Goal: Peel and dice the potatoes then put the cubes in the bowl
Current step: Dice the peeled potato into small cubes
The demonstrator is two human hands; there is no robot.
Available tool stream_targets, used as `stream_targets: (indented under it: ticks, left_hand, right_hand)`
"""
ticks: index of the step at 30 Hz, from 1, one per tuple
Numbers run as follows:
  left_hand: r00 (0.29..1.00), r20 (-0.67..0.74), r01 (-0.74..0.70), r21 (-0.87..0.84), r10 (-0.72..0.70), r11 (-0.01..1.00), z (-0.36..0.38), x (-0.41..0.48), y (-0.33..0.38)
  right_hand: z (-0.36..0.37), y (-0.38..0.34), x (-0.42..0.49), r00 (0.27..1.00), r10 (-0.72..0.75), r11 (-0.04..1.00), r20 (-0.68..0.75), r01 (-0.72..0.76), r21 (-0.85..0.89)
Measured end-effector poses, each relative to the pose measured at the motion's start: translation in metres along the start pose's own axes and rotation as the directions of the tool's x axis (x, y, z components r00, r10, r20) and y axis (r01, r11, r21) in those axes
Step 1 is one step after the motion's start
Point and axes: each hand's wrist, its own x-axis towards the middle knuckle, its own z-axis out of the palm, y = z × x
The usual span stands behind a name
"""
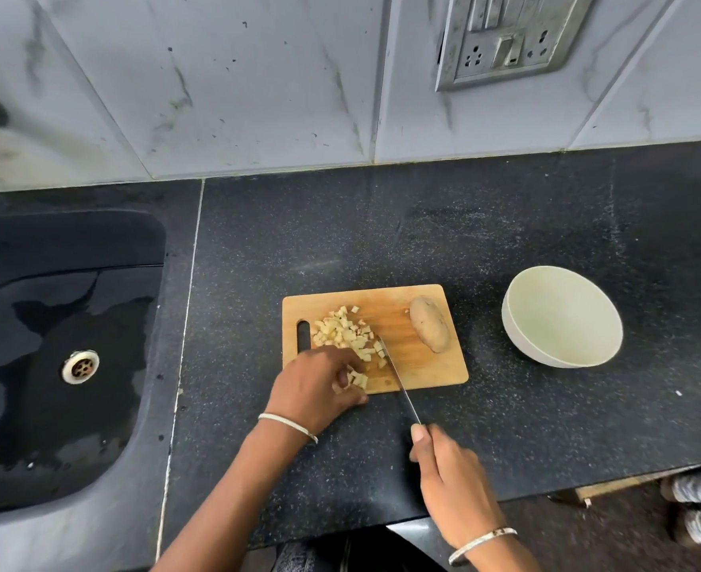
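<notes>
While the left hand curls its grip over the last pieces on the board and the right hand clamps the knife, dicing looks nearly finished, so the cubes next need scooping into the bowl nearby.

Single head view, looking steeply down at counter, close above hands.

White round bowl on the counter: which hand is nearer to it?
Right. The right hand, gripping the steel knife, is near-left of the white round bowl; the left hand holds pale potato pieces on the wooden cutting board, farther left.
</notes>
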Motion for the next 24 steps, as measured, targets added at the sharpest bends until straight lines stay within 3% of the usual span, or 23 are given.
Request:
stream_targets:
  ticks: [4,11,17,24]
  left_hand:
    - [0.991,-0.134,-0.004,0.123,0.021,0.992,0.012,-0.004,0.004]
    - [0.984,-0.176,0.014,-0.046,-0.022,0.999,0.013,-0.005,-0.007]
    - [0.942,-0.33,0.006,-0.173,-0.064,0.985,0.014,-0.005,-0.002]
    - [0.912,-0.396,-0.085,0.08,0.109,0.993,0.013,0.015,0.003]
  right_hand:
    - [0.008,-0.009,-0.005,0.999,-0.017,0.999,0.034,0.016,0.028]
    - [0.012,-0.018,-0.009,1.0,-0.019,0.995,0.022,0.017,0.098]
    - [0.007,-0.022,-0.011,0.999,-0.048,0.993,0.0,0.047,0.104]
    - [-0.009,-0.019,-0.01,0.995,-0.095,0.99,-0.026,0.097,0.102]
